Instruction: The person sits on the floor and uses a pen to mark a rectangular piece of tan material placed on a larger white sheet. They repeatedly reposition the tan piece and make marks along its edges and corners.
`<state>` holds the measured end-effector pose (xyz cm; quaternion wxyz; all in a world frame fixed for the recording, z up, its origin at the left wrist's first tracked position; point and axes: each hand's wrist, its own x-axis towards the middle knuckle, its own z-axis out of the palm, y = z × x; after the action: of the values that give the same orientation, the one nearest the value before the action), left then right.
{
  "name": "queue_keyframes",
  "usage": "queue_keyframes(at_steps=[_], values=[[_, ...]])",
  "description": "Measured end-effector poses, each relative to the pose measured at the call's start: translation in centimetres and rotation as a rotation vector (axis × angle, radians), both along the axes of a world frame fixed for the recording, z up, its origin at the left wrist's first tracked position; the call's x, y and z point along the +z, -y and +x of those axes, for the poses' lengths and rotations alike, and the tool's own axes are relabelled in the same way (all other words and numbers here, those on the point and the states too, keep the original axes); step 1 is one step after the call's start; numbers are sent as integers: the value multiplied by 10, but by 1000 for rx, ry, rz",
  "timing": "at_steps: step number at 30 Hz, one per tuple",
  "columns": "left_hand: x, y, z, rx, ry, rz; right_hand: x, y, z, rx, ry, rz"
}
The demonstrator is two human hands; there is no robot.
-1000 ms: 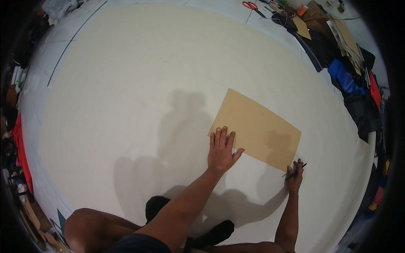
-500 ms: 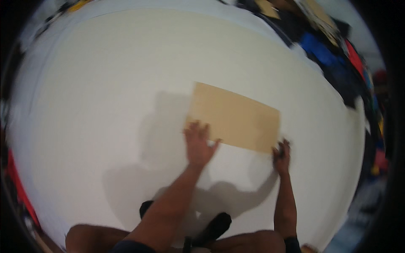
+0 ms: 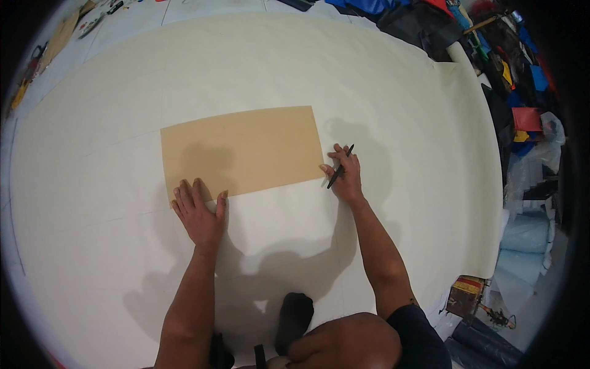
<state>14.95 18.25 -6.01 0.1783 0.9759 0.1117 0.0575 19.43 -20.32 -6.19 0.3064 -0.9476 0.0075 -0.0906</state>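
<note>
A tan rectangular sheet [image 3: 258,147], like card or stiff paper, lies flat on a large cream-coloured sheet of material [image 3: 98,166]. My left hand [image 3: 201,221] presses on its near left corner, fingers spread and thumb along the near edge. Just at the near right corner is my right hand [image 3: 350,183], its thumb and index finger touching or very close to that corner. A black pen [image 3: 334,179] lies slantwise in this hand, held against the fingers. Faint lines show on the cream material left of the tan sheet.
Folded dark and blue material [image 3: 424,27] lies at the far right edge. Coloured pieces, a red one [image 3: 527,119] among them, and clear plastic wrap [image 3: 541,147] are heaped to the right. A small box [image 3: 465,294] stands near right. My foot in a dark sock [image 3: 295,317] rests close by.
The whole view has swung, so the tan sheet and both hands appear farther left and turned. My left hand stays on the near left corner; my right hand has moved up beside the right edge.
</note>
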Motion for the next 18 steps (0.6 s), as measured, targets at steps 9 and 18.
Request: queue_keyframes(at_steps=[9, 18], values=[[-2, -4, 1, -21, 8, 23, -5, 2, 0, 15, 36, 21], [-2, 1, 2, -18, -3, -8, -5, 5, -2, -10, 0, -1]])
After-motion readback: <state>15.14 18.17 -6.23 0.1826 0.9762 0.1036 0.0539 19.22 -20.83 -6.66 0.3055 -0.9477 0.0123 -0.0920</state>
